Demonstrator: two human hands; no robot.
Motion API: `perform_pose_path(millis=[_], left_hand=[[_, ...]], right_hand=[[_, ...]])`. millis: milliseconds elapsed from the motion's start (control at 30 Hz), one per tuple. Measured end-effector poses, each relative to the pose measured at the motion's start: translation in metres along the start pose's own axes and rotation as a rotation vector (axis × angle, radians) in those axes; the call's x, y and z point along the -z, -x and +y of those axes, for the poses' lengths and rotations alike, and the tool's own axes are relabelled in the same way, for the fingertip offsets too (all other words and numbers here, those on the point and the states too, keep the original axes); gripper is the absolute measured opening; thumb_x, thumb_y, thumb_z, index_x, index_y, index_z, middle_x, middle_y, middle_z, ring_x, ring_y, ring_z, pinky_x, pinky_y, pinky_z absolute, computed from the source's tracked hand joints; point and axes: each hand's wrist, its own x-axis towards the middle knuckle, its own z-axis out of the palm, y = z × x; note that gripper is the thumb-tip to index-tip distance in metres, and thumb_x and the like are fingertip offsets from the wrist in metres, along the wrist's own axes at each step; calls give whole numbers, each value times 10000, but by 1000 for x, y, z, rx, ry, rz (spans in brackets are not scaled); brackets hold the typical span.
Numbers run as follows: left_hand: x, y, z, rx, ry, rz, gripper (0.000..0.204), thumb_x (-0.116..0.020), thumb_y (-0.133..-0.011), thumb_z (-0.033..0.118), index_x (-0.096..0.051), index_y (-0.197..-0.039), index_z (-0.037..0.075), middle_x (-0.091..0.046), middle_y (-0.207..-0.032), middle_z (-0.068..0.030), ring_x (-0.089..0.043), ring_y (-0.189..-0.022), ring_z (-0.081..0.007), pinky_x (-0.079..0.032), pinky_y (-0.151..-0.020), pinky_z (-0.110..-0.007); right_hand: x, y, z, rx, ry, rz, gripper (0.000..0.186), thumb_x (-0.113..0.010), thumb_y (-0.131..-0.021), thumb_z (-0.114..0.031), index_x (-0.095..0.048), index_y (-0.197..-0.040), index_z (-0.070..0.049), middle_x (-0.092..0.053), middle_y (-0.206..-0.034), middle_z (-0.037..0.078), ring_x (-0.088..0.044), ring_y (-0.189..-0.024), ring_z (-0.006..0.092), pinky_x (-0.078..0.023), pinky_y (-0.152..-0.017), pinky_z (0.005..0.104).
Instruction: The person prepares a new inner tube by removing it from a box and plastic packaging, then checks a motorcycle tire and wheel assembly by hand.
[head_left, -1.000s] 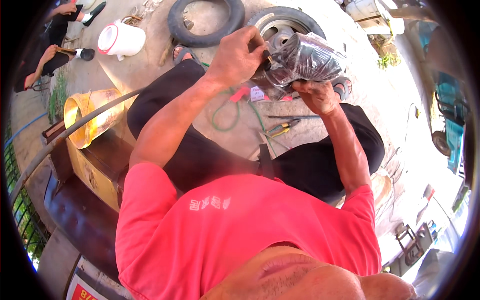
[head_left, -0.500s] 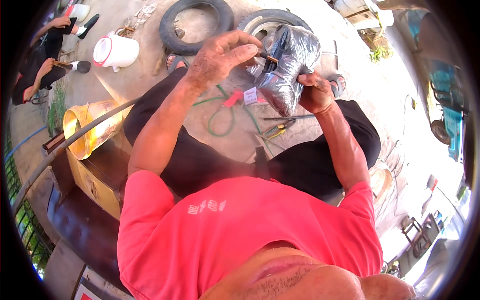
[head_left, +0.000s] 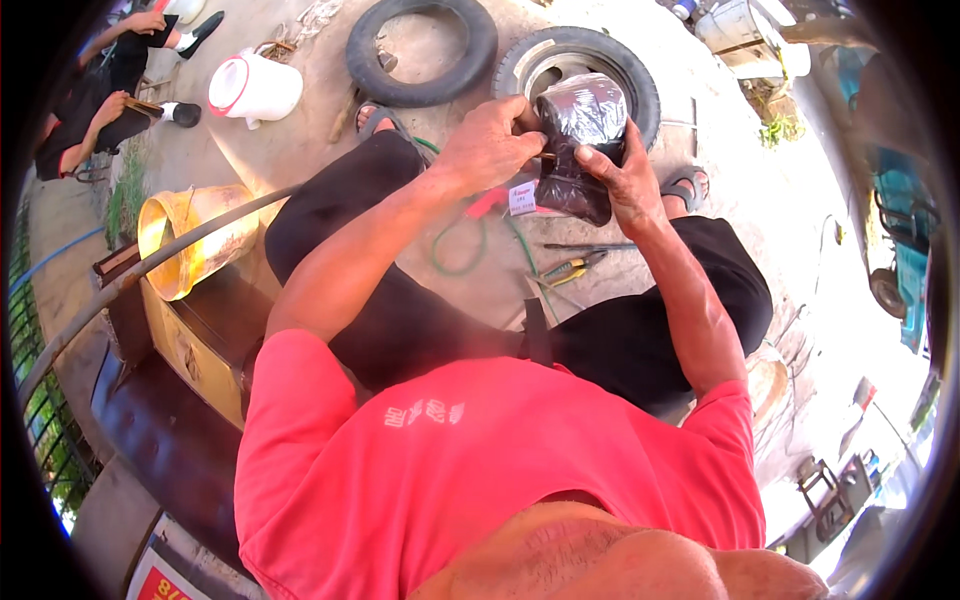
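In front of me, above the ground between my knees, is a folded black inner tube in shiny clear plastic. My right hand grips its right side, thumb across the front and fingers behind. At its left edge, my left hand has thumb and fingers closed at the small brass-coloured valve stem; the fingertips partly hide it. Behind the package lies a wheel with its tyre. A small white-and-red card or box shows just below my left hand.
A loose tyre lies beyond my left hand. Yellow-handled pliers and a green cord are on the ground between my legs. At left are a yellow bucket, a white jug and a seated person.
The wrapped inner tube has turned in my right hand, and its dark underside now shows more. My left fingers have moved down and right, closing at the valve stem.
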Motion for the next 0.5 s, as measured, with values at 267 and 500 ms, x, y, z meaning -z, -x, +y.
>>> perform_pose_path(millis=[267, 500], left_hand=[[-7, 5, 16, -89, 53, -63, 200, -664, -935, 165, -649, -972, -31, -705, -814, -90, -674, -699, -144, -540, -644, -312], [-8, 5, 12, -160, 72, -36, 159, -680, -916, 148, -644, -937, -5, -704, -808, -82, -665, -700, -150, -549, -672, -326]], right_hand=[[2, 2, 0, 55, 131, -12, 1393, -971, -663, -471, -103, -1593, 97, -409, -1529, 274, -434, -1422, 317, -364, -1187, 393], [-3, 8, -4, -48, -21, -133, 1350, -955, -694, -371, -72, -1608, 85, -421, -1524, 278, -444, -1413, 323, -356, -1184, 382]])
